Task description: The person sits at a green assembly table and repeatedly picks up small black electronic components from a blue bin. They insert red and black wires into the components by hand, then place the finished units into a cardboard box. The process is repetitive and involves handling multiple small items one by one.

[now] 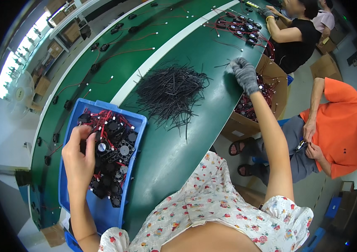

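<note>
**A:** What is the person wearing the camera doing with each hand?

**B:** The left hand [78, 157] is bare and reaches into a blue plastic bin [103, 212] at the near left of a long green counter [178, 138]. Its fingers [87, 133] are curled around one of the small black fans [119, 147] that fill the bin, their red wires tangled among them. The right hand [244, 74] wears a grey knit glove and stretches far out to the counter's right edge. Its fingers are bunched together; I cannot tell whether they pinch anything.

**A:** What lies between the hands?

**B:** A loose heap of thin black ties [171, 90] sits mid-counter, well apart from the left hand and near the gloved one. A white stripe [174, 46] runs lengthwise along the counter beside the heap.

**A:** And around them?

**B:** Below the gloved hand, just off the counter edge, stands an open cardboard box [270, 73] holding more fans. Further up the counter lies another cluster of fans with red wires [239, 25], where a person in a black top [298, 42] is working. A seated person in an orange shirt [342, 126] is at the right, hands in lap. Single wired fans dot the counter's far left lane [103, 46].
</note>
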Motion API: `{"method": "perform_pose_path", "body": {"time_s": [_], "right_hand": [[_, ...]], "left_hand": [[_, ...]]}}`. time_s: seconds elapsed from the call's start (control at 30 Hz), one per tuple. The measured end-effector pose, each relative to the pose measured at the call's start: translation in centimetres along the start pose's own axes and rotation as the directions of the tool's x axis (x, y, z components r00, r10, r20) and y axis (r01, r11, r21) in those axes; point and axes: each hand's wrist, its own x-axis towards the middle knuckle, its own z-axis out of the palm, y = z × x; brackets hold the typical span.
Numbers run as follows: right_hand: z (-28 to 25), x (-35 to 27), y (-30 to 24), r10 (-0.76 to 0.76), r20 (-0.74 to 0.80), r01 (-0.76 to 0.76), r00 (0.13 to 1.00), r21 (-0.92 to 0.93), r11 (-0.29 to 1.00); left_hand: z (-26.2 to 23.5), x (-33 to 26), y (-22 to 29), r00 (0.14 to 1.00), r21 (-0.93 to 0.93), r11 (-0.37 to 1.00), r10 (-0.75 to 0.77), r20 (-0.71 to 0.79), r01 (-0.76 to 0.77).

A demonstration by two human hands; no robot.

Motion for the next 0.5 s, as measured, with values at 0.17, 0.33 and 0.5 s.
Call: {"method": "perform_pose_path", "body": {"time_s": [0.17,0.33,0.5], "right_hand": [[-1.5,7.1,3.6,-0.069,-0.245,-0.059,0.967,-0.477,0.877],[-3.0,11.0,5.5,0.052,-0.368,-0.250,0.928,-0.516,0.819],[-4.1,14.1,7.2,0.166,-0.261,-0.302,0.951,-0.664,0.684]], "left_hand": [[0.2,-1.2,-2.1,0.997,0.178,0.984,0.002,-0.078,0.012],[0.5,-1.0,-3.3,0.993,0.296,0.955,0.068,-0.098,-0.036],[0.1,-0.1,-3.2,0.972,0.294,0.952,0.146,-0.182,-0.088]]}}
